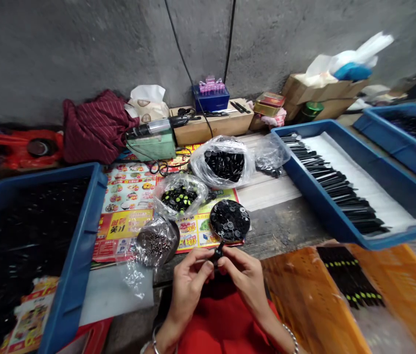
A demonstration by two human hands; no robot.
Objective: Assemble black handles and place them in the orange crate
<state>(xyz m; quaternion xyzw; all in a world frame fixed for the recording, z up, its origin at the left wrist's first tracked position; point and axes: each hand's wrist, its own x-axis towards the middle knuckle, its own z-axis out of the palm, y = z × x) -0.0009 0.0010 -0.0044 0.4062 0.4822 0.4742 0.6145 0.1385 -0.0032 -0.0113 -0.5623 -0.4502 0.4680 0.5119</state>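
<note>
Between the fingertips of both hands is a small black plastic part (218, 252), held over the front edge of the bench. My left hand (192, 275) pinches it from one side, and my right hand (242, 273) from the other. Its exact kind is hard to make out. Just beyond the fingers stands a round dish of black discs (230, 220). Left of it lie an open bag of black and yellow-green caps (179, 196) and a bag of small metal screws (155, 243). Behind sits a larger bag of black pieces (224, 164).
A blue bin (97, 196) of black parts fills the left. On the right, another blue bin (344, 147) holds rows of black strips, with an orange crate (299, 295) below. An electric screwdriver (154, 128) rests on a green box (152, 149) at the back.
</note>
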